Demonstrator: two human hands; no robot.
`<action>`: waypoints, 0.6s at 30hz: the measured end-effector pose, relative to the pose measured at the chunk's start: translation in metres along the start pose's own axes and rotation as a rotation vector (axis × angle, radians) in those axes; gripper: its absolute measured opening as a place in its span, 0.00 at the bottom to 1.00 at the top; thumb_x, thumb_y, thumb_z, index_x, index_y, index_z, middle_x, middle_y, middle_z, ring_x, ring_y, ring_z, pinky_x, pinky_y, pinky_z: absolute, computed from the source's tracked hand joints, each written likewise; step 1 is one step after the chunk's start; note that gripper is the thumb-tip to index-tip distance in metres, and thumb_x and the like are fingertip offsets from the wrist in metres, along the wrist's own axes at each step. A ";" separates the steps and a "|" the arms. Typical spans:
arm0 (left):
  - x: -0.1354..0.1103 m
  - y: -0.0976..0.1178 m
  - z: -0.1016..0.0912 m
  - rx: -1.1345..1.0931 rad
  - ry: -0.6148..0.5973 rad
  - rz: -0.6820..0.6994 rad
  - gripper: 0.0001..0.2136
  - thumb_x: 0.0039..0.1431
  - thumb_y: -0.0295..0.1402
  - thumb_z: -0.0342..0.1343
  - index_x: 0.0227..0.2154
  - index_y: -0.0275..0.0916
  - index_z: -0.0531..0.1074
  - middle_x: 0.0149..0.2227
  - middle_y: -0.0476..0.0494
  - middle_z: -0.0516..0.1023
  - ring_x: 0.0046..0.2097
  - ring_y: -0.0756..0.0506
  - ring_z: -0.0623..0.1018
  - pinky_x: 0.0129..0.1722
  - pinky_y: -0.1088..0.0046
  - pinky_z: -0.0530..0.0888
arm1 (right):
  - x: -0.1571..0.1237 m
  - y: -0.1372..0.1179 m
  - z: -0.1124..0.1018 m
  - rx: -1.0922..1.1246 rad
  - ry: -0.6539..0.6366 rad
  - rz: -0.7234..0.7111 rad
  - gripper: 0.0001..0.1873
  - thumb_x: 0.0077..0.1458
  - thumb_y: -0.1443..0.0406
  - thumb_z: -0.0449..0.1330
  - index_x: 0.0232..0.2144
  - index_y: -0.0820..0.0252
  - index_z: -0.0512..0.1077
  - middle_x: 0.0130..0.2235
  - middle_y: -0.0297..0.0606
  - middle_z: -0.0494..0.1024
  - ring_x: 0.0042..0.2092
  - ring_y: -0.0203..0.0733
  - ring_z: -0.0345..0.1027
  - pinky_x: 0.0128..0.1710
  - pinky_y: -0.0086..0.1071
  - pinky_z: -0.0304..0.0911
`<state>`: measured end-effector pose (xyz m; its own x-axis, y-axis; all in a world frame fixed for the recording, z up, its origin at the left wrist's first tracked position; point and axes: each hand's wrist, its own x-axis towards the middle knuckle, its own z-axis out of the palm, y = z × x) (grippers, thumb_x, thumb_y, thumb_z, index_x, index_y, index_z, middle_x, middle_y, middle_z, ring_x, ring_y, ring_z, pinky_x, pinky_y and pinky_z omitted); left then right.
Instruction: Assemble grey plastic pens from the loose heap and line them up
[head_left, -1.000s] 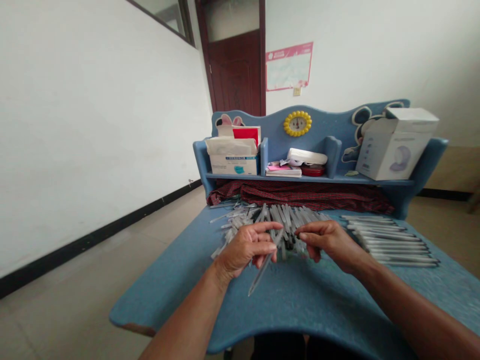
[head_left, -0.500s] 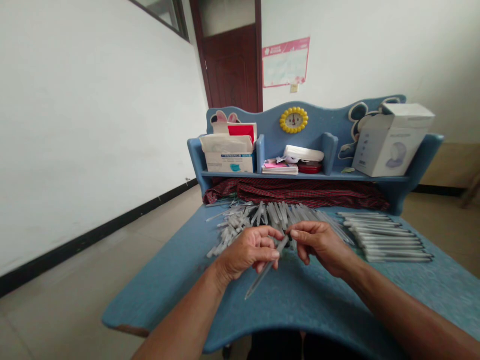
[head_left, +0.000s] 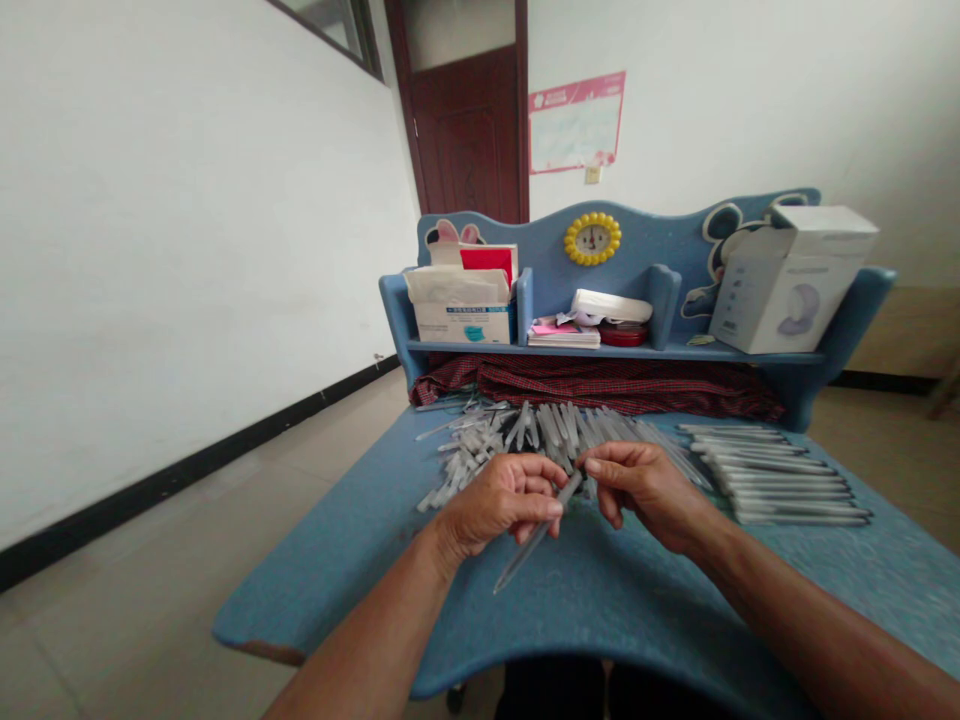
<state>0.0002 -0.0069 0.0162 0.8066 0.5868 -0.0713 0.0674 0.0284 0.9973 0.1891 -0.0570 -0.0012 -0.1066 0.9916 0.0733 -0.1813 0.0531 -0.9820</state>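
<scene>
Held slantwise over the table is a translucent pen (head_left: pixel 521 556), its lower end pointing toward me and to the left. My left hand (head_left: pixel 495 505) is closed around the pen's middle, thumb on top. At the upper end, the thumb and forefinger of my right hand (head_left: pixel 649 490) pinch a dark tip; the fingers partly hide it. Behind both hands lies a loose heap of clear pen barrels and caps (head_left: pixel 469 450). To the right of my right hand is a neat row of pens (head_left: pixel 795 490) with dark ends, lying side by side.
The blue table (head_left: pixel 315 570) curves in at my body. At its back, a blue shelf (head_left: pixel 675 345) carries a mask box (head_left: pixel 465 325), papers and a white carton (head_left: pixel 780 290). Folded dark red checked cloth (head_left: pixel 600 383) lies beneath the shelf.
The view has shifted slightly. Both hands stay on the pen in nearly the same pose, with no clear movement of the pen between them.
</scene>
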 end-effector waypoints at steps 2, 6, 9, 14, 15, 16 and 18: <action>0.000 0.000 0.000 0.005 0.003 0.000 0.12 0.46 0.30 0.59 0.35 0.32 0.67 0.22 0.48 0.75 0.14 0.59 0.63 0.14 0.83 0.56 | 0.000 0.000 0.000 -0.006 -0.005 0.002 0.11 0.47 0.60 0.62 0.26 0.64 0.71 0.13 0.31 0.70 0.14 0.30 0.58 0.15 0.23 0.51; 0.000 -0.001 -0.001 0.012 0.005 -0.009 0.12 0.46 0.31 0.59 0.35 0.32 0.68 0.22 0.48 0.75 0.14 0.59 0.63 0.14 0.83 0.56 | 0.000 -0.001 0.000 -0.003 -0.005 0.006 0.11 0.47 0.59 0.62 0.26 0.64 0.71 0.13 0.31 0.69 0.14 0.30 0.58 0.15 0.23 0.52; 0.001 -0.001 -0.001 0.022 0.012 -0.013 0.13 0.46 0.31 0.60 0.35 0.32 0.68 0.22 0.48 0.75 0.14 0.59 0.63 0.14 0.83 0.56 | 0.000 0.000 0.000 0.001 -0.006 0.011 0.11 0.47 0.59 0.62 0.26 0.64 0.71 0.13 0.32 0.69 0.14 0.30 0.58 0.15 0.23 0.52; 0.001 -0.003 -0.002 0.037 0.017 -0.004 0.13 0.46 0.30 0.59 0.36 0.31 0.70 0.22 0.47 0.76 0.14 0.59 0.63 0.14 0.83 0.55 | -0.001 0.000 0.000 0.011 -0.016 0.008 0.11 0.46 0.59 0.62 0.26 0.64 0.71 0.14 0.32 0.70 0.14 0.31 0.59 0.15 0.24 0.53; 0.001 -0.003 -0.003 0.038 0.016 0.001 0.13 0.46 0.30 0.59 0.36 0.31 0.70 0.22 0.47 0.76 0.14 0.59 0.62 0.15 0.83 0.55 | -0.001 0.000 0.000 0.013 -0.017 0.008 0.11 0.46 0.59 0.62 0.26 0.64 0.71 0.14 0.32 0.70 0.14 0.30 0.59 0.15 0.24 0.53; 0.001 -0.003 -0.003 0.041 0.015 0.008 0.12 0.47 0.30 0.59 0.36 0.31 0.70 0.22 0.46 0.76 0.14 0.59 0.62 0.15 0.83 0.55 | -0.001 0.000 -0.001 0.014 -0.018 0.008 0.12 0.46 0.59 0.62 0.26 0.64 0.71 0.14 0.32 0.70 0.14 0.30 0.59 0.15 0.24 0.53; 0.001 -0.004 -0.003 0.044 0.016 0.024 0.12 0.47 0.30 0.59 0.36 0.31 0.70 0.22 0.46 0.76 0.14 0.59 0.62 0.14 0.83 0.55 | -0.001 0.000 -0.001 0.014 -0.015 0.007 0.12 0.46 0.59 0.62 0.26 0.64 0.71 0.14 0.32 0.70 0.14 0.30 0.59 0.15 0.24 0.53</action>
<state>-0.0010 -0.0035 0.0119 0.7987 0.5999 -0.0468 0.0746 -0.0216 0.9970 0.1903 -0.0580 -0.0012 -0.1225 0.9901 0.0689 -0.1941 0.0442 -0.9800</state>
